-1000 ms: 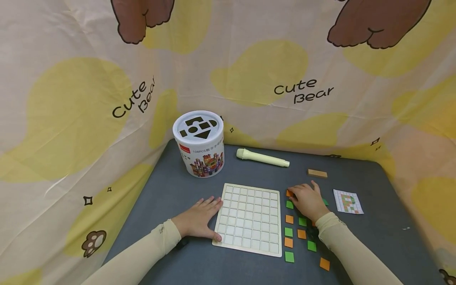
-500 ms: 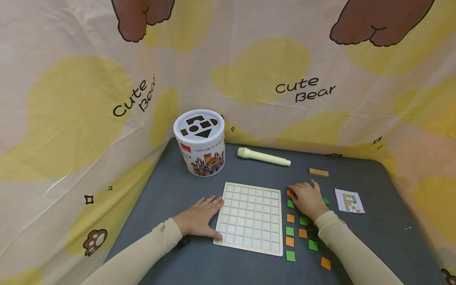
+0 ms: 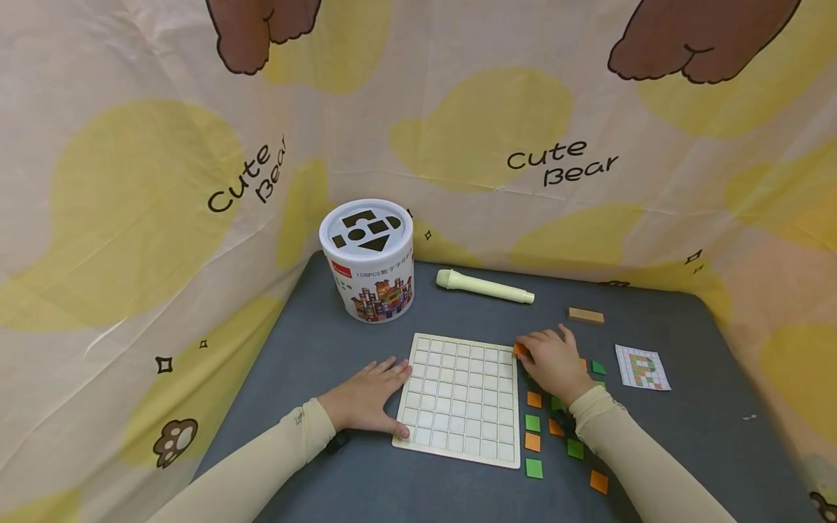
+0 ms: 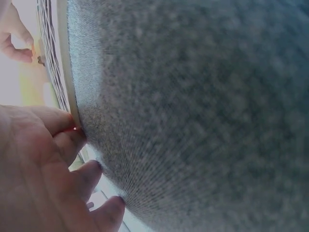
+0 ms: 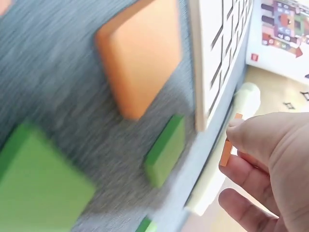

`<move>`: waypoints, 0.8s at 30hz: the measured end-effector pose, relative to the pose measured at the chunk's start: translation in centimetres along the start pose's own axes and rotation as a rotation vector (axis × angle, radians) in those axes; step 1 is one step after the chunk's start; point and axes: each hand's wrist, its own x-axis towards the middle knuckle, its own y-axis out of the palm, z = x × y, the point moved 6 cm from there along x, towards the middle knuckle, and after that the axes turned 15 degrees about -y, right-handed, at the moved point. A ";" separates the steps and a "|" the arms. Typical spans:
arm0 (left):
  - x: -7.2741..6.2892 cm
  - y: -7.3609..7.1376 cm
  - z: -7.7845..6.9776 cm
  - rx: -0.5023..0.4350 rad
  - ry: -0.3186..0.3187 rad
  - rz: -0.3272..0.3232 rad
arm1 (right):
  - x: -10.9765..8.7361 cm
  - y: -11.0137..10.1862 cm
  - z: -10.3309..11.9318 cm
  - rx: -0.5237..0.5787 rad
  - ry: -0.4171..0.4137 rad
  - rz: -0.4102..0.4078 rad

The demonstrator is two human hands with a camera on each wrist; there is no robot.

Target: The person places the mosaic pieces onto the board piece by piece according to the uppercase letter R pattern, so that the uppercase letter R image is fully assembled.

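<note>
My right hand (image 3: pixel 556 365) pinches a small orange square tile (image 5: pixel 225 153) between thumb and fingers, off the table at the right edge of the white gridded board (image 3: pixel 458 399). Several orange tiles (image 3: pixel 532 442) and green tiles (image 3: pixel 534 468) lie on the table right of the board, some partly hidden by that hand and sleeve. With fingers spread, my left hand (image 3: pixel 362 399) rests at the board's left edge. The left wrist view shows its fingertips (image 4: pixel 115 205) along that edge.
Behind the board stands a white bucket (image 3: pixel 369 269) with shaped holes in its lid. A pale yellow toy microphone (image 3: pixel 487 286) lies beside it. Further right are a wooden block (image 3: pixel 585 315) and a card with a coloured grid pattern (image 3: pixel 643 368). Patterned cloth (image 3: pixel 458 145) surrounds the dark table.
My right hand has lifted the orange tile from the top of the row and carried it left to the board's edge. The left hand has stayed on the board.
</note>
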 end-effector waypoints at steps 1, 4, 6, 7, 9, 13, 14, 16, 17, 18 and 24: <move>-0.1 0.0 0.0 0.002 -0.002 -0.001 | 0.1 0.0 0.2 0.002 -0.005 -0.001; -0.2 0.2 -0.2 0.002 -0.003 -0.009 | 0.4 -0.1 1.1 0.007 -0.017 -0.003; -0.1 0.2 -0.3 0.003 0.001 -0.016 | 0.7 -0.3 1.5 0.000 -0.027 -0.006; -0.1 0.2 -0.3 0.001 0.004 -0.020 | 0.9 -0.4 1.7 -0.003 -0.033 -0.010; 0.1 0.1 -0.4 0.002 0.007 -0.023 | 1.3 -0.6 2.0 -0.006 -0.048 -0.019; 0.2 0.0 -0.7 0.003 0.003 -0.014 | 2.0 -0.7 2.3 -0.004 -0.067 -0.028; 0.3 0.1 -0.7 0.007 0.000 -0.008 | 2.1 -0.6 2.5 0.002 -0.069 -0.025; 0.3 0.3 -0.6 0.011 -0.002 0.002 | 2.4 -0.4 2.9 0.013 -0.075 -0.017; 0.4 0.4 -0.6 0.016 -0.003 0.009 | 2.5 -0.2 3.1 0.022 -0.080 -0.012; 0.4 0.5 -0.6 0.022 -0.005 0.014 | 2.7 -0.1 3.4 0.030 -0.084 -0.010; 0.4 0.6 -0.2 0.022 -0.006 0.005 | 4.0 0.3 5.4 0.072 -0.117 -0.025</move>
